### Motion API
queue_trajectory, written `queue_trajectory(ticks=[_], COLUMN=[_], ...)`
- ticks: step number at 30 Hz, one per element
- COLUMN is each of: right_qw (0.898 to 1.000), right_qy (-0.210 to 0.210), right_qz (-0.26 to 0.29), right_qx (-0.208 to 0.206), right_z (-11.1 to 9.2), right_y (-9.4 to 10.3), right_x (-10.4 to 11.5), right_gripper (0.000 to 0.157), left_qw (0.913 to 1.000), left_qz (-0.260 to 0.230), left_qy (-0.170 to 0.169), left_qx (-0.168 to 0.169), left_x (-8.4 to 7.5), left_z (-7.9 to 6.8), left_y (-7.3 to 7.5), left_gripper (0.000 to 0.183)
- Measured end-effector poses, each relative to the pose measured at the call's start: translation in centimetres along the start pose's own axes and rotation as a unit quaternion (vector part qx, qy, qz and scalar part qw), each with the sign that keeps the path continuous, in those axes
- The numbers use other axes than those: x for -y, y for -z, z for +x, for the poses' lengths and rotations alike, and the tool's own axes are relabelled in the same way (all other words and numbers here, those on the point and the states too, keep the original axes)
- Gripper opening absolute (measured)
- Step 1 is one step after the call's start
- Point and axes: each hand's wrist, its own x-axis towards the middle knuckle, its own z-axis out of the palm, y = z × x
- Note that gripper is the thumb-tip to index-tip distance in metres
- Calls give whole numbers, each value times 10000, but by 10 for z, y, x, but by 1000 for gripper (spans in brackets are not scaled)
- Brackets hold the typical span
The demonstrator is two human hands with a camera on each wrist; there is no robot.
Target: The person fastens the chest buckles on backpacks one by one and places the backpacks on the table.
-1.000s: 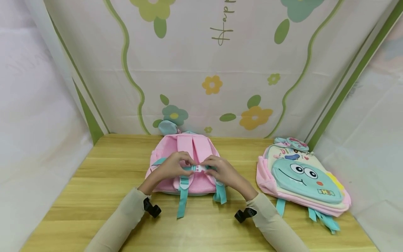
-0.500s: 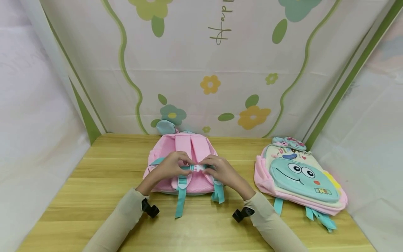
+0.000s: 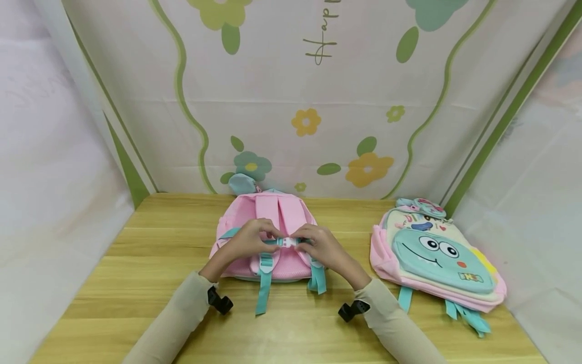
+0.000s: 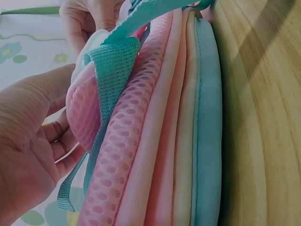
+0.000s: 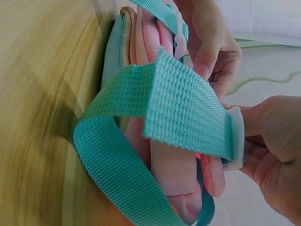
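Observation:
A pink backpack lies on the table, its padded shoulder straps facing up. Across them runs a teal strap with a white plastic buckle in the middle. My left hand pinches the buckle's left end between thumb and fingers. From the opposite side, my right hand pinches the right end. In the left wrist view, a teal webbing strap crosses the bag's pink mesh edge beside my left palm. In the right wrist view, a white strap adjuster with teal webbing partly covers my right fingers.
A second backpack, with a teal smiling face on its pocket, lies to the right. Teal strap ends hang onto the wooden table. Behind the table rises a flower-printed cloth wall.
Both hands keep pinching the buckle's two ends, with barely any shift. The backpacks stay in place.

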Motion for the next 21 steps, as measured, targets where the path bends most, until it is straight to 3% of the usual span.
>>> queue_trajectory(ticks=[21], right_qw=[9999], right_qy=[-147], right_qz=[8], right_qx=[-10], right_z=[1], right_y=[-2], right_x=[1], right_gripper=[23], left_qw=[9999], left_qz=[-112], left_qy=[-43], left_qx=[-35], left_x=[4], left_z=[0], left_y=[-2], left_gripper=[22])
